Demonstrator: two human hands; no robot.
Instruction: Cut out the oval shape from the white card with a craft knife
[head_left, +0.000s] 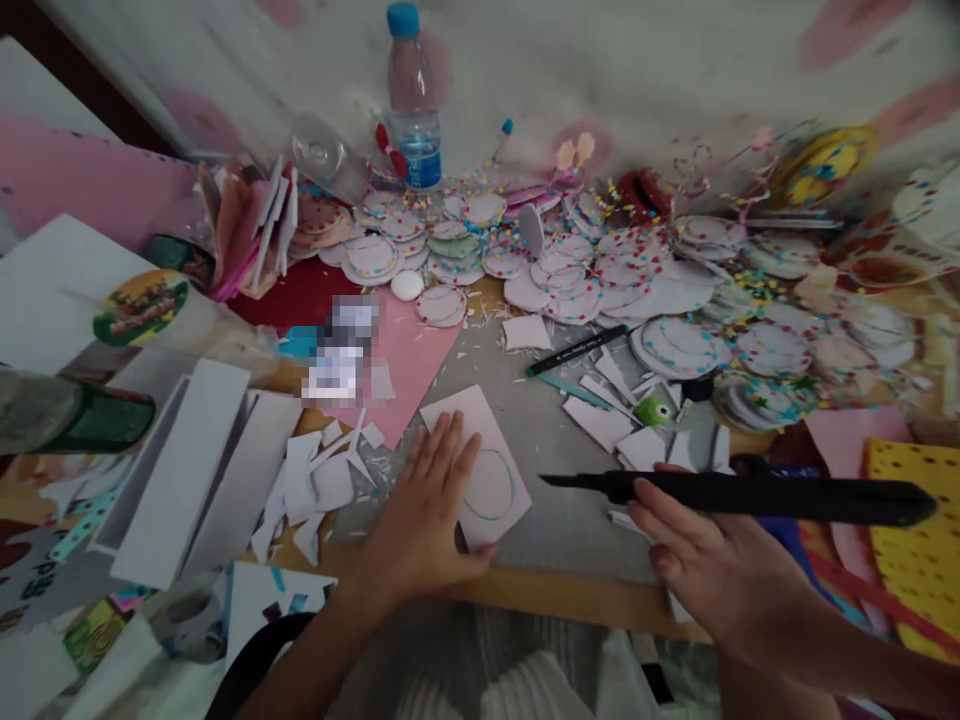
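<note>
A white rectangular board (504,500) with a circle drawn in green lies on the grey mat (555,545) near the table's front edge. My left hand (431,510) rests flat on the left part of this board, its fingers stretched out. To the right, my right hand (697,550) holds a black craft knife (750,495) between thumb and fingers. The knife lies nearly level, its thin blade pointing left toward the board without touching it.
Decorated white discs (570,270) crowd the back and right. Behind them stands a water bottle (416,110). A green-capped pen (577,350) and white offcuts (611,405) lie beyond the knife. More scraps (307,480) and white boxes (184,470) are at the left.
</note>
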